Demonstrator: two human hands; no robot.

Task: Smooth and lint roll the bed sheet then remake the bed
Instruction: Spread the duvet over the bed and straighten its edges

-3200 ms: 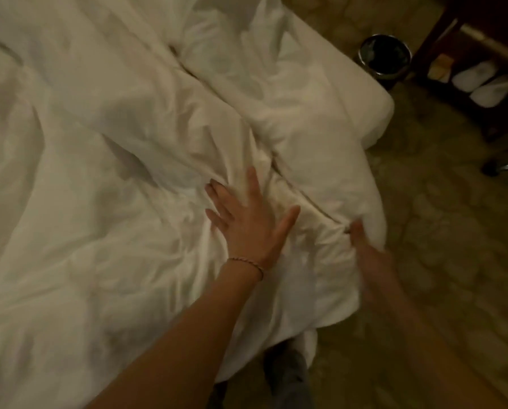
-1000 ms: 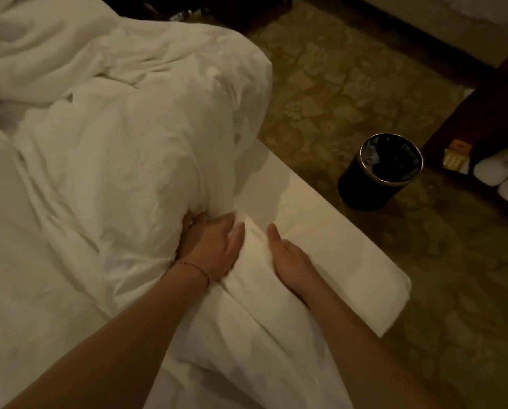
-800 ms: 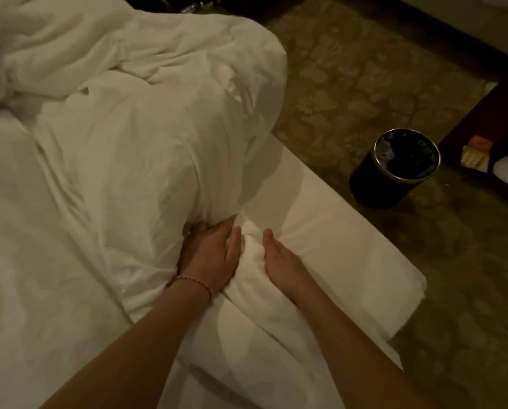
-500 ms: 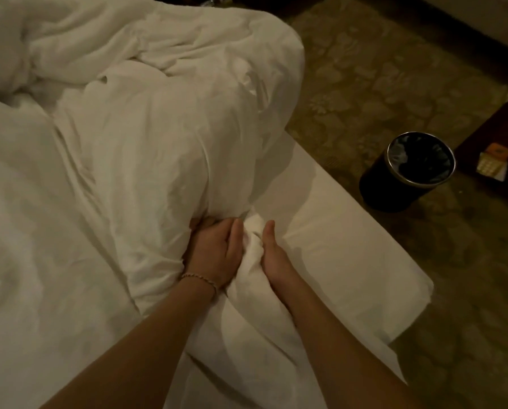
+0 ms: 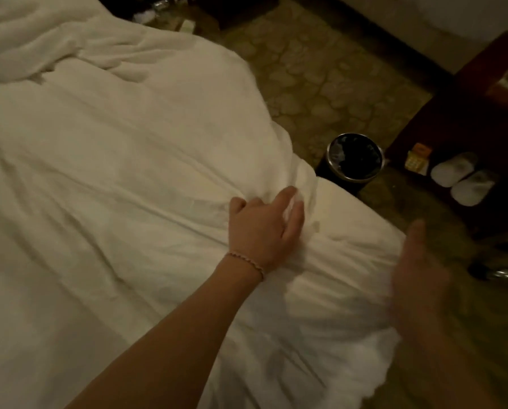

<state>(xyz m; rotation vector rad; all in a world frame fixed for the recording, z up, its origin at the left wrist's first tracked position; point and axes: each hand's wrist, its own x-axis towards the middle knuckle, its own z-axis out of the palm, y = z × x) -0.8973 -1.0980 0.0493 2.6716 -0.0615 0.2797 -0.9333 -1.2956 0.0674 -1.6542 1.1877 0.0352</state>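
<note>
right hand [image 5: 418,278]: motion-blurred, grip unclear | left hand [image 5: 261,228]: fingertips buried in duvet [image 5: 129,172]

Duvet [image 5: 114,172] on bed, bin [image 5: 354,157] on floor right, slippers [image 5: 462,178] beyond bin
</note>
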